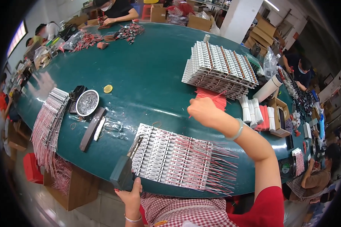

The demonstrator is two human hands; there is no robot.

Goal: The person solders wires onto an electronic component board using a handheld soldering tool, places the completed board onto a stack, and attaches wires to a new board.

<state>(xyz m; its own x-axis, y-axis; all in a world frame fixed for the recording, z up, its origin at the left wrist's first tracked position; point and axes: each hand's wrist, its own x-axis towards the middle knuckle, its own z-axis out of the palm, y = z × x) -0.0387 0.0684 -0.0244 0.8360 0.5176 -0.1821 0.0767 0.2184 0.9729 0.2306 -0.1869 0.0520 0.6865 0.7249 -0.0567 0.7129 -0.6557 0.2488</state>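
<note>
A white panel (170, 155) of many small metal-lined parts in rows lies at the near edge of the table, with thin red and white wires (225, 168) sticking out to its right. At its left end stands a dark grey block-shaped tool (122, 173) with a long narrow bar. My left hand (130, 196) is closed around the tool's lower end, thumb up, some fingers hidden beneath. Over a bundle of red wires (218, 102), my right hand (204, 110) is closed in a pinch on thin red wire. Behind that bundle rises a tall stack of similar white panels (219, 64).
Wired panels (49, 117) hang over the left table edge above a cardboard box (74, 189). A round bowl (87, 103), a dark bar (93, 130) and a yellow disc (108, 89) lie left. White wire bundles (250, 109) and a flask (268, 87) stand right. Other people work around the table.
</note>
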